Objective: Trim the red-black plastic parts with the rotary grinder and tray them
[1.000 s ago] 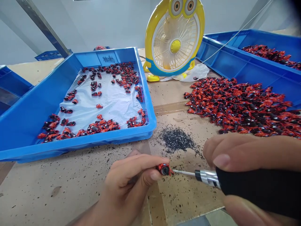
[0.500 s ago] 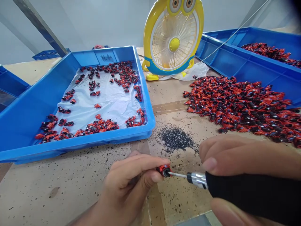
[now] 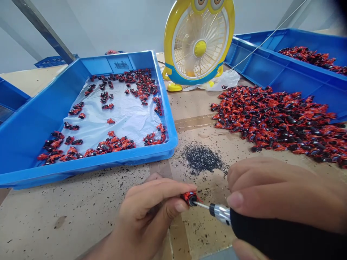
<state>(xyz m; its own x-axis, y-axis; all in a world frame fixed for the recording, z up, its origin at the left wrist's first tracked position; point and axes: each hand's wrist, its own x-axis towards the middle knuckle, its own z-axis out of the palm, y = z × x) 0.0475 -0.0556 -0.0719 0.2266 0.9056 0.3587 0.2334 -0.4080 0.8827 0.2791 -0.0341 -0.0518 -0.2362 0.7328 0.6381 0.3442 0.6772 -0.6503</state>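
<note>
Between the thumb and forefinger of my left hand [image 3: 154, 213] is a small red-and-black part [image 3: 189, 198], its dark round opening turned to the right. My right hand [image 3: 279, 191] is wrapped round a black-handled power screwdriver [image 3: 260, 227] with a silver collar. Its thin metal bit meets the part at the opening; how deep it reaches I cannot tell. Just beyond my hands, a heap of fine black shavings [image 3: 203, 158] lies on the brown tabletop [image 3: 89, 213].
At the left, a blue tray [image 3: 165, 151] lined with white sheeting holds scattered red-and-black parts. A large pile of similar parts [image 3: 276, 119] spreads over the right side, before more blue trays [image 3: 260, 68]. A yellow fan [image 3: 200, 48] stands at the back.
The screwdriver and my right hand have shifted slightly left and the handle sits a little lower, its bit now closer in to the part. My left hand keeps its pinch.
</note>
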